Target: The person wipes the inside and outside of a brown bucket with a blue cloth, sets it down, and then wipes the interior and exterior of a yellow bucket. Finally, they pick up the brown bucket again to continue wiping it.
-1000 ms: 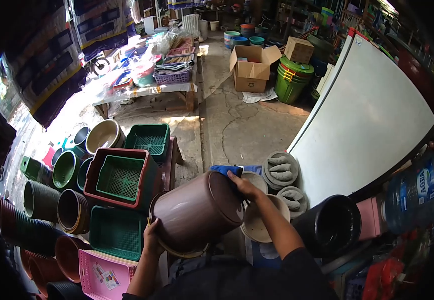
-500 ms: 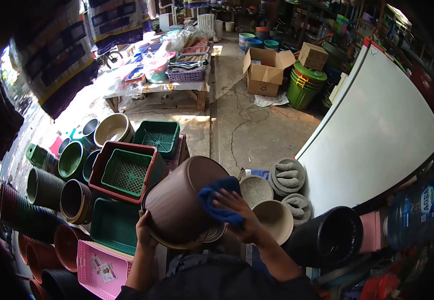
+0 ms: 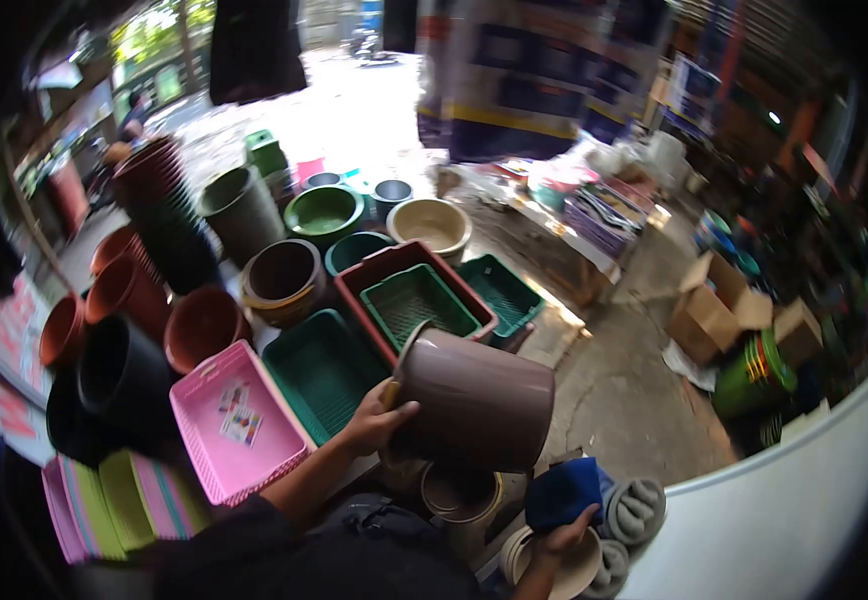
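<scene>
My left hand [image 3: 378, 420] grips the rim of a brown plastic bucket [image 3: 479, 400], which is held up on its side with its base to the right. In my right hand [image 3: 560, 538] is a blue cloth [image 3: 564, 492], apart from the bucket and low over beige bowls [image 3: 582, 568]. Another brown bucket [image 3: 461, 492] stands below the held one. Just beyond the held bucket lie a green basket [image 3: 419, 305] inside a red-brown basin [image 3: 359, 280] and a dark green basket [image 3: 324, 375].
Left of me are a pink basket [image 3: 239, 425] with labels, black pots [image 3: 124, 370] and red-brown pots [image 3: 204, 330]. A white board [image 3: 764, 530] stands on the right. Farther off are a cardboard box [image 3: 714, 305], a green bin [image 3: 754, 375] and grey stone mortars [image 3: 634, 510].
My view has swung left. The cloth has come off the bucket's side and moved down to the right with my right hand. The bucket is turned, its base now pointing right.
</scene>
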`<state>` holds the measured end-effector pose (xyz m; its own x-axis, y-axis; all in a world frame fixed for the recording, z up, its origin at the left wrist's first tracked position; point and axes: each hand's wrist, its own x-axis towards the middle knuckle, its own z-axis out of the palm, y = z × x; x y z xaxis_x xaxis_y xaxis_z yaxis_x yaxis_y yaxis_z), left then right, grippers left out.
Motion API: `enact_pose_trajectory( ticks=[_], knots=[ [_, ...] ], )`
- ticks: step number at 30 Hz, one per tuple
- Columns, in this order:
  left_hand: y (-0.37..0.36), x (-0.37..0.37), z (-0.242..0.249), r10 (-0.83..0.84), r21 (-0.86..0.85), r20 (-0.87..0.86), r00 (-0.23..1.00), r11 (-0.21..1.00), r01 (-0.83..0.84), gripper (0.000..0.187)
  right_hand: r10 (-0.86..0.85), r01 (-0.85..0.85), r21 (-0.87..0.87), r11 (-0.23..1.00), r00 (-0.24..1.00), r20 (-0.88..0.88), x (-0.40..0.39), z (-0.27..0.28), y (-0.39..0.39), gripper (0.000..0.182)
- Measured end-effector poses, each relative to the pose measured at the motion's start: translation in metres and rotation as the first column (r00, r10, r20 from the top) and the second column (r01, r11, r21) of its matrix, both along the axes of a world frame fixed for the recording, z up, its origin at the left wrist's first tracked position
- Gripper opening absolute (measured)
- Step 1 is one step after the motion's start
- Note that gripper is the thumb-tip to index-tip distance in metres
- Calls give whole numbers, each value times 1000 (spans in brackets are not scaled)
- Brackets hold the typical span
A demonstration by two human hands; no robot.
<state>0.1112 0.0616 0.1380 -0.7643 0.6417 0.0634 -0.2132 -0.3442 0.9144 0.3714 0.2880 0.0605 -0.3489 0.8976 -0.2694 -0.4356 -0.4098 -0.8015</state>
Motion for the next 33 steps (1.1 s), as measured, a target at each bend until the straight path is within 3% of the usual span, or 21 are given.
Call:
enact_pose_trajectory(
  ticks=[2,3,5,8,12,14,16,19,24,27,33],
  knots=[
    [-6,1,6,61,-150,-279,958,983,-106,33,83,-84,41,996,996,20,-22,-3,-7,71],
    [-13,-2,15,107,-143,-271,957,978,-150,33,151,-153,38,987,987,51,-34,4,-16,71],
    [-28,-8,37,-79,-501,-526,847,834,-233,33,216,-218,20,976,972,92,-62,12,-33,70],
    [-48,-20,50,42,-430,-592,805,828,-359,28,305,-331,118,936,933,191,-107,19,-56,67],
    [-77,-48,64,111,-451,-639,761,747,-488,26,488,-516,121,848,849,205,-176,37,-91,66],
    [-95,-72,56,99,-398,-743,662,729,-556,28,559,-592,192,783,805,198,-204,44,-106,66],
    [-112,-97,58,76,-440,-752,655,682,-584,28,709,-705,103,701,705,-1,-229,55,-124,65],
    [-131,-141,56,39,-476,-784,619,603,-641,31,769,-752,220,621,639,16,-261,57,-140,63],
    [-150,-227,20,-14,-476,-840,543,501,-723,34,803,-795,206,570,592,65,-299,57,-157,59],
    [-158,-276,-8,-148,-465,-884,443,375,-802,35,790,-805,123,581,594,154,-308,51,-163,58],
    [-156,-344,-50,-219,-422,-905,366,330,-845,33,716,-779,106,617,613,334,-329,40,-172,57]
  ],
)
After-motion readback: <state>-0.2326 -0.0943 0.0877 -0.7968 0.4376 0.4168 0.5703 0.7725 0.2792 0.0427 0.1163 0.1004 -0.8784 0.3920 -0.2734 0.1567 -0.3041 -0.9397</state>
